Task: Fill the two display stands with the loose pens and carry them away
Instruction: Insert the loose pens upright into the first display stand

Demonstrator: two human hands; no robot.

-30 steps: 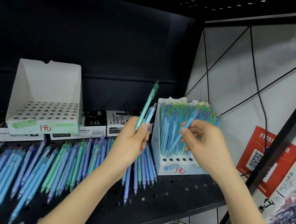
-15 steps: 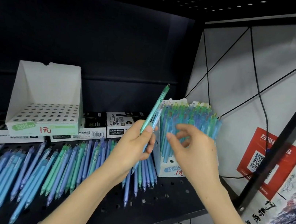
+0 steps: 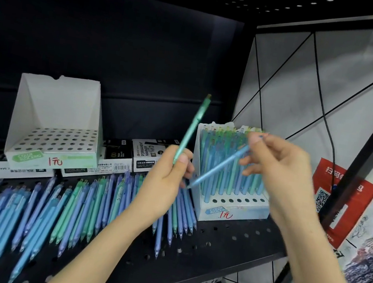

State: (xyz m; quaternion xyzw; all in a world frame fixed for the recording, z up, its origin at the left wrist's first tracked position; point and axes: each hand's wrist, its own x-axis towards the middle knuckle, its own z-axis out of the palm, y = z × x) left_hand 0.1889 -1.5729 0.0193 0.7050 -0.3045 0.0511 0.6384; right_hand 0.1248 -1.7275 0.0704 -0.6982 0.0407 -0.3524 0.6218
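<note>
Blue pen [image 3: 217, 168] in right hand [image 3: 280, 170] grip, tip seemingly touching left hand [image 3: 164, 186], its grip holding green pen [image 3: 193, 128]

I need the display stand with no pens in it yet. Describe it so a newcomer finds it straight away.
On the black perforated shelf, look to the back left, behind the loose pens. There a white cardboard stand sits on flat boxes. Unlike the stand at the right, packed with upright pens, its holes are all empty.
</note>
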